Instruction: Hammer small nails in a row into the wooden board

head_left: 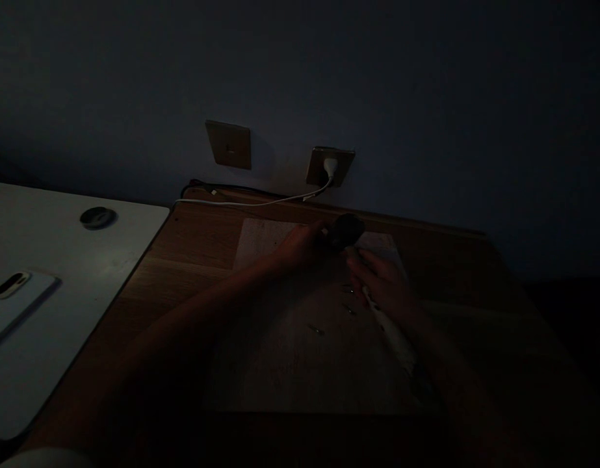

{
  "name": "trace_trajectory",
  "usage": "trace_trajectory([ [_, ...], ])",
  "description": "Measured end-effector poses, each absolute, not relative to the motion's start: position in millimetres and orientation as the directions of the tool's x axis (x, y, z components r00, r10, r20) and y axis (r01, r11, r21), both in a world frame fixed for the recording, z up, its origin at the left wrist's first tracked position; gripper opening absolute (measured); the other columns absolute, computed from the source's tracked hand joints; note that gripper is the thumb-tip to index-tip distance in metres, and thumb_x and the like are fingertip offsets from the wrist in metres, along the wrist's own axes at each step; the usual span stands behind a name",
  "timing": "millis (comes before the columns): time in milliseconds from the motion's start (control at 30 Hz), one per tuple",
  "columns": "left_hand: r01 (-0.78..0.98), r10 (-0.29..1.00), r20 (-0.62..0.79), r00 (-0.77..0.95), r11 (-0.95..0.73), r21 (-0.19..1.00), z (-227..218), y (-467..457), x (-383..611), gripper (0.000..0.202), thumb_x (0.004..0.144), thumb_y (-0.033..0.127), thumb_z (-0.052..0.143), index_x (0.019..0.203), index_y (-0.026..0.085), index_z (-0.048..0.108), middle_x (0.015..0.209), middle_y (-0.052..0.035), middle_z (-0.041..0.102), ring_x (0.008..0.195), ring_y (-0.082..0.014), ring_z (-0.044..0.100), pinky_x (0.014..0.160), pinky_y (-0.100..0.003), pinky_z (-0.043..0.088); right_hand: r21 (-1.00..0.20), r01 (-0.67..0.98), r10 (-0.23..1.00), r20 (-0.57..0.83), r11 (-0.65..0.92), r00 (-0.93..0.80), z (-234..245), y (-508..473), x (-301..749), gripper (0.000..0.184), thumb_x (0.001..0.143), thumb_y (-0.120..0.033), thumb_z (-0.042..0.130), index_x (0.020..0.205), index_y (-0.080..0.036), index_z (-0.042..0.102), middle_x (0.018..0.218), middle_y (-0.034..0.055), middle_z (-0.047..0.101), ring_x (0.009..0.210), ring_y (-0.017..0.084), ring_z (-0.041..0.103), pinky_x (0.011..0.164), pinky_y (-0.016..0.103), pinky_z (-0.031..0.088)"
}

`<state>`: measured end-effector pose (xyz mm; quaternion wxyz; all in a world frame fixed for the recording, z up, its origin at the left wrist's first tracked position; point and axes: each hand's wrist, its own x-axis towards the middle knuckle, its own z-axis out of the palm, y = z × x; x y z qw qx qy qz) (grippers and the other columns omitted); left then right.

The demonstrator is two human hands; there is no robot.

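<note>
In dim light, my right hand (380, 279) is closed round the pale handle of a hammer (347, 231) with a thick dark head. The handle runs back under my palm toward the lower right. My left hand (302, 246) lies just left of the hammer's head, fingers bent together near it; whatever they pinch is hidden in shadow. Beneath both hands lies a pale flat board (270, 364). On it, closer to me than the hammer's head, are a small shiny metal piece (316, 330) and another metal piece (349, 309), like screws or nails.
The board rests on a wooden table (177, 286) against a wall. A white cable (265, 203) runs along its back edge to a plugged wall socket (348, 170). At left, a white table (60, 364) holds a phone (21, 302) and a round dark object (97, 218).
</note>
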<state>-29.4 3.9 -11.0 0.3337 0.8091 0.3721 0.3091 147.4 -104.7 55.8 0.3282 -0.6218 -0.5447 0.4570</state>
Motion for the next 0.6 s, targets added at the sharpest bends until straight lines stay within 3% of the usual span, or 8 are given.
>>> trace_trajectory([
  [100, 0.421, 0.815, 0.256, 0.519, -0.505, 0.754, -11.4, 4.4, -28.0, 0.049, 0.085, 0.024, 0.076, 0.132, 0.015, 0.066, 0.115, -0.0116, 0.080, 0.100, -0.0262, 0.077, 0.085, -0.034, 0.057, -0.890, 0.397, 0.969, -0.246, -0.223, -0.008, 56.7, -101.4, 143.6, 0.045, 0.083, -0.069, 0.066, 0.087, -0.025, 0.057, 0.054, -0.0082, 0.052, 0.037, 0.010, 0.046, 0.038, 0.024, 0.031],
  [200, 0.408, 0.815, 0.247, 0.525, -0.495, 0.767, -11.6, 4.8, -27.2, 0.042, 0.088, 0.021, 0.072, 0.129, 0.015, 0.068, 0.113, -0.0106, 0.081, 0.099, -0.0251, 0.077, 0.085, -0.033, 0.057, -0.893, 0.385, 0.969, -0.244, -0.233, 0.020, 58.0, -102.1, 142.0, 0.046, 0.082, -0.069, 0.065, 0.088, -0.025, 0.057, 0.054, -0.0084, 0.052, 0.036, 0.010, 0.045, 0.037, 0.024, 0.031],
  [600, 0.404, 0.814, 0.242, 0.528, -0.491, 0.772, -10.5, 5.1, -28.5, 0.053, 0.084, 0.021, 0.076, 0.135, 0.014, 0.065, 0.113, -0.0110, 0.081, 0.099, -0.0245, 0.077, 0.085, -0.032, 0.057, -0.902, 0.365, 0.970, -0.241, -0.232, 0.022, 54.3, -104.7, 139.9, 0.043, 0.084, -0.067, 0.065, 0.086, -0.025, 0.056, 0.053, -0.0089, 0.052, 0.035, 0.009, 0.045, 0.037, 0.024, 0.029],
])
